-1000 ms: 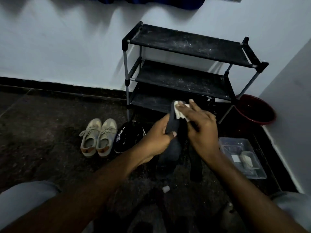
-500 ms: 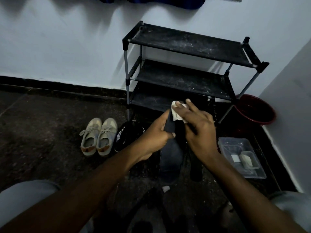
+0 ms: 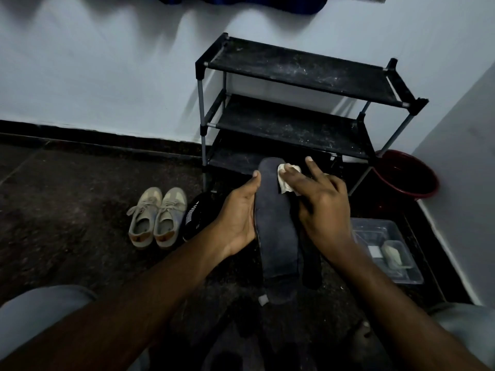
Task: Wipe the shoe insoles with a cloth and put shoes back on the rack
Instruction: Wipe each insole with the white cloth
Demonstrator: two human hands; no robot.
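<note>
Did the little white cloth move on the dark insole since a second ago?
Cannot tell for sure. The cloth still sits under the right hand near the insole's far tip, in front of the rack's bottom shelf, as before.

I count two beige sneakers (image 3: 156,218) at nine o'clock, one insole (image 3: 278,236), one cloth (image 3: 288,178), three rack shelves (image 3: 294,70).

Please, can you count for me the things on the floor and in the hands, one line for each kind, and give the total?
Beige sneakers: 2
Black shoe, partly hidden: 1
Dark insoles: 2, one held, one on the floor
White cloth: 1
Shoe rack: 1
Red basin: 1
Clear plastic box: 1
Total: 9
</note>
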